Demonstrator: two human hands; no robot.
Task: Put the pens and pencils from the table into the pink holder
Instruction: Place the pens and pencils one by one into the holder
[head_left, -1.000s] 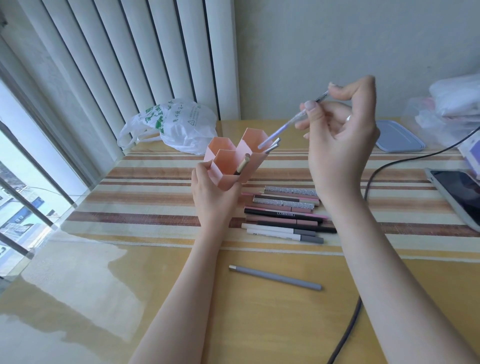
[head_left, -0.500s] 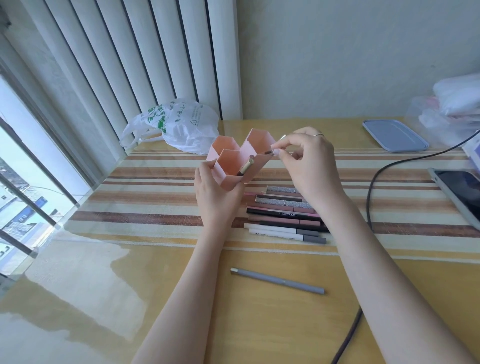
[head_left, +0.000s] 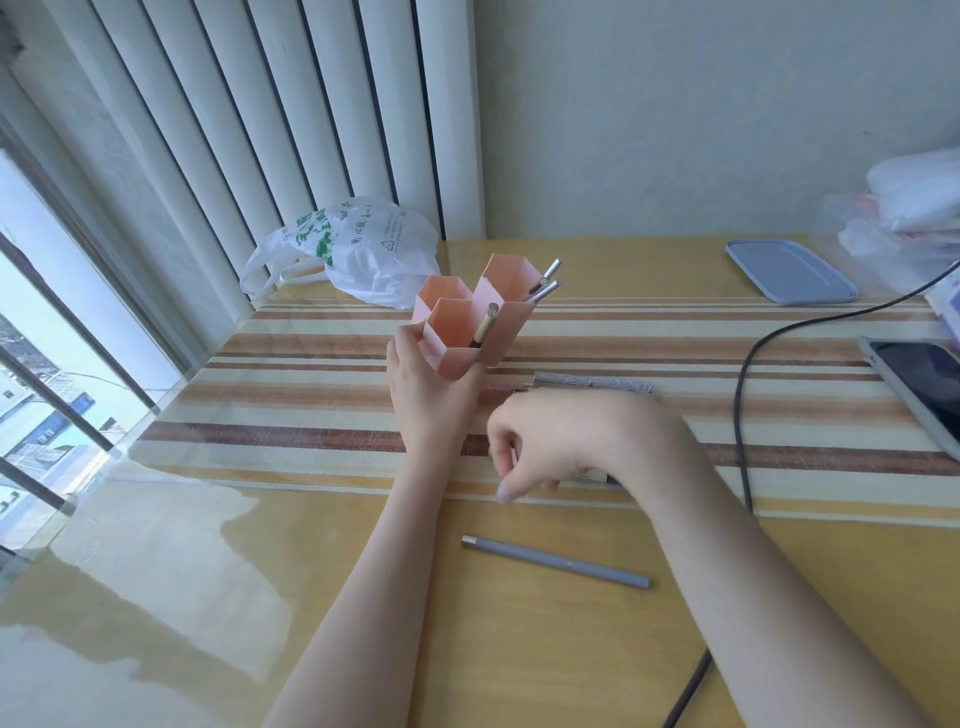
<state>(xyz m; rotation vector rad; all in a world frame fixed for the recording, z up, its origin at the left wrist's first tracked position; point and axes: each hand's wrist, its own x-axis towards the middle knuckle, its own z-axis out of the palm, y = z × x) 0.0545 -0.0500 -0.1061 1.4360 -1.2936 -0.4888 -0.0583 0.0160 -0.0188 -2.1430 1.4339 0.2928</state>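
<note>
My left hand (head_left: 426, 400) grips the pink holder (head_left: 498, 332) from below and holds it tilted above the table. A gold pen (head_left: 485, 325) stands in its front cell, and two grey pens (head_left: 545, 283) stick out of the tall back cell. My right hand (head_left: 571, 441) is down on the row of pens on the striped runner and covers most of them. Its thumb and forefinger curl around a pale pen end; whether they grip it is unclear. A glittery pen (head_left: 592, 383) and a pink one (head_left: 506, 387) show beyond the hand. Nearer me, a grey pen (head_left: 556, 561) lies alone.
A white plastic bag (head_left: 358, 249) lies behind the holder by the blinds. A blue lid (head_left: 789, 270) sits at the back right, with a dark-screened device (head_left: 919, 384) at the right edge. A black cable (head_left: 743, 415) curves across the table's right side.
My right hand put the grey pen into the holder's back cell, let go, and dropped down onto the row of pens. My left hand still holds the holder.
</note>
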